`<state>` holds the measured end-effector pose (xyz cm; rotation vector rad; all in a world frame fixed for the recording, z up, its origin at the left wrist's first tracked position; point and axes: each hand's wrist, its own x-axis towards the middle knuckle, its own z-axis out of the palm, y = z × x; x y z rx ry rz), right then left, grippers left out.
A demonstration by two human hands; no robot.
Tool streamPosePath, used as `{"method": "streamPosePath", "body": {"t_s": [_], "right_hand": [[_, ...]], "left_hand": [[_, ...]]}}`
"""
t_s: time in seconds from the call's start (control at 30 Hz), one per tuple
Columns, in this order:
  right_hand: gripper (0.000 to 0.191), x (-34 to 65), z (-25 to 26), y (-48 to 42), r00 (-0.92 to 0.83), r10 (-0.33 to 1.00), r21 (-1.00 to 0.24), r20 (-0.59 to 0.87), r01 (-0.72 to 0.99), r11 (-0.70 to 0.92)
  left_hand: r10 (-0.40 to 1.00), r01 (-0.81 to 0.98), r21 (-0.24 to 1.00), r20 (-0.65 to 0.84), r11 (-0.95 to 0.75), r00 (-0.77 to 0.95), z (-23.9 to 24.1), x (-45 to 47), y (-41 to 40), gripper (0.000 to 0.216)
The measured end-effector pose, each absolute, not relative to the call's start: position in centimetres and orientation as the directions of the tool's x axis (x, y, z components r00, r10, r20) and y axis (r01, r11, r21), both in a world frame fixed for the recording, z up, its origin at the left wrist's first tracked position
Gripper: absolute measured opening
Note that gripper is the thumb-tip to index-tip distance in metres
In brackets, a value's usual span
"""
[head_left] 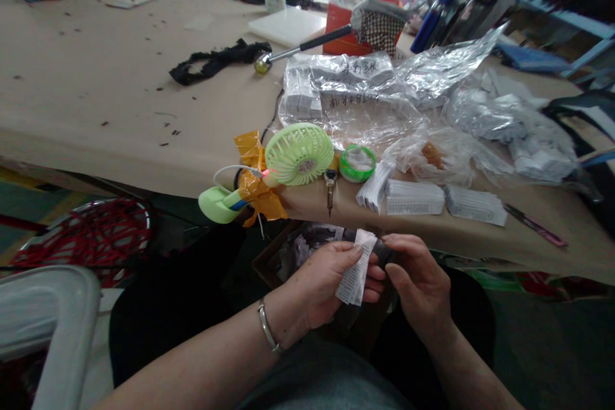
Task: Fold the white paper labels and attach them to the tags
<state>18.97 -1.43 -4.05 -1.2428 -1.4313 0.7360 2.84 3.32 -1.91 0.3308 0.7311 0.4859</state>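
My left hand (327, 282) pinches a small white printed label (356, 269) between thumb and fingers, over my lap below the table edge. A metal bracelet (268, 328) sits on that wrist. My right hand (417, 282) is curled beside it, fingers closed on a dark piece of fabric (382, 251) behind the label. Both hands touch each other around the label. Stacks of similar white labels (414, 197) lie on the table edge just above.
A green mini fan (298, 154) is taped to the table edge with orange tape, beside a soldering-type tool (329, 191) and green tape roll (357, 163). Clear plastic bags of labels (346, 86), black fabric (216, 59), a red tissue box (343, 29) lie on the brown table (96, 77). A box of scraps (298, 250) sits below.
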Motion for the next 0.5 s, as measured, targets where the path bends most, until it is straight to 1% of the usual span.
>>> {"method": "streamPosePath", "body": {"t_s": [0.03,0.07,0.1,0.13,0.17,0.2,0.27,0.37,0.43,0.5], "right_hand": [[0.029,19.4,-4.2,-1.0,0.11,0.98,-0.976,0.169,0.159,0.15],[0.034,19.7,-4.3,-0.6,0.043,0.999,-1.0,0.026,0.011,0.025],[0.042,19.9,-4.3,-0.1,-0.084,0.992,-0.988,-0.098,-0.112,-0.107],[0.051,20.1,-4.4,0.3,-0.228,0.956,-0.953,-0.184,-0.197,-0.231],[0.058,20.2,-4.5,0.7,-0.348,0.908,-0.913,-0.232,-0.245,-0.327],[0.062,20.1,-4.5,1.0,-0.427,0.868,-0.881,-0.251,-0.269,-0.388],[0.058,19.9,-4.6,1.4,-0.484,0.843,-0.853,-0.234,-0.314,-0.417],[0.041,19.4,-4.9,1.5,-0.491,0.853,-0.83,-0.175,-0.393,-0.396],[0.03,19.2,-5.0,1.5,-0.498,0.852,-0.816,-0.162,-0.418,-0.399],[0.025,19.2,-5.1,1.6,-0.494,0.854,-0.813,-0.166,-0.422,-0.402]], "left_hand": [[0.496,-0.27,0.445,-0.541,0.854,0.679,-1.8,2.7,3.2,0.021],[0.47,-0.248,0.439,-0.524,0.864,0.711,-1.7,2.5,3.1,0.022],[0.452,-0.237,0.434,-0.505,0.869,0.735,-1.6,2.4,3.0,0.022],[0.438,-0.228,0.431,-0.489,0.873,0.754,-1.5,2.3,2.9,0.022],[0.427,-0.22,0.431,-0.475,0.875,0.77,-1.4,2.3,2.7,0.023],[0.417,-0.211,0.432,-0.463,0.877,0.782,-1.4,2.3,2.6,0.023],[0.408,-0.199,0.441,-0.451,0.875,0.793,-1.3,2.2,2.4,0.022],[0.399,-0.187,0.443,-0.455,0.877,0.796,-1.5,2.2,2.2,0.021],[0.395,-0.179,0.442,-0.466,0.879,0.792,-1.6,2.2,2.1,0.021],[0.392,-0.171,0.444,-0.473,0.88,0.789,-1.6,2.2,2.1,0.022]]}}
